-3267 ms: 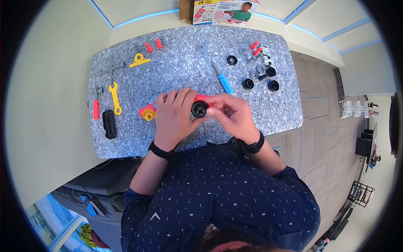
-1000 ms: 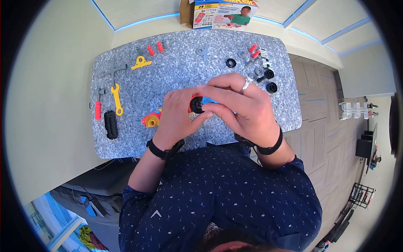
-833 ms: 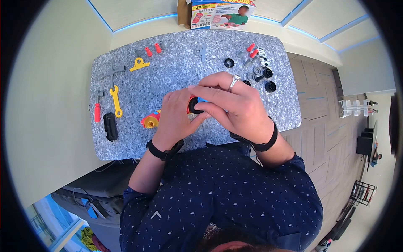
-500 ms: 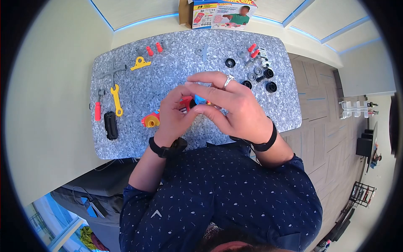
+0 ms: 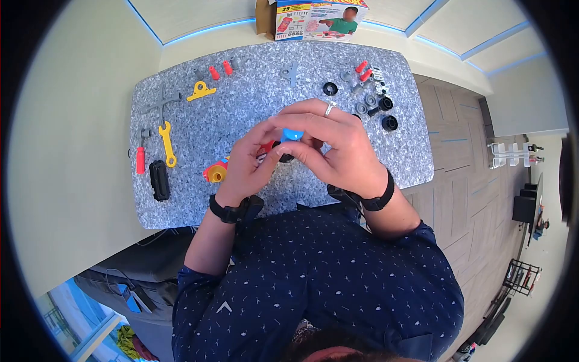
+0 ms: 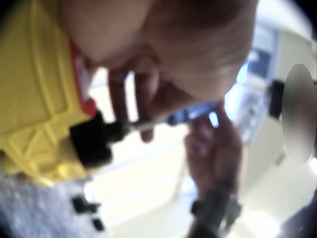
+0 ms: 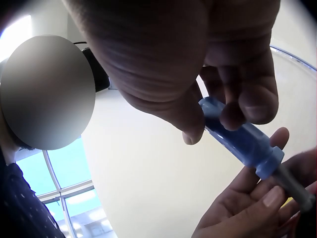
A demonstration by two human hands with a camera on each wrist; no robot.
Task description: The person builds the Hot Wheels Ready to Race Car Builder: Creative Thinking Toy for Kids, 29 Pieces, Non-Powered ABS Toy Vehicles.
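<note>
My left hand [image 5: 246,158] grips the red and yellow toy car [image 5: 217,173], which is partly hidden under the fingers. The blue screwdriver handle [image 5: 292,135] is pinched between the thumb and fingers of my right hand [image 5: 345,143]. In the left wrist view the grey shaft [image 6: 141,124] points at a black wheel [image 6: 90,141] beside the car's yellow underside [image 6: 34,89]; blur hides whether the tip is seated. The right wrist view shows my left fingertips against or close beside the shaft [image 7: 293,188], below the blue handle [image 7: 242,144].
At the left lie a yellow wrench [image 5: 166,145], a black part [image 5: 159,181] and a red-handled tool [image 5: 140,160]. Black wheels [image 5: 389,123] and small grey and red parts are at the right. A printed box [image 5: 319,21] stands beyond the table's far edge.
The blue screwdriver, on the table in the oldest frame, is now in my right hand. Over the last second its handle has come more into view, and my left fingers have shifted toward it.
</note>
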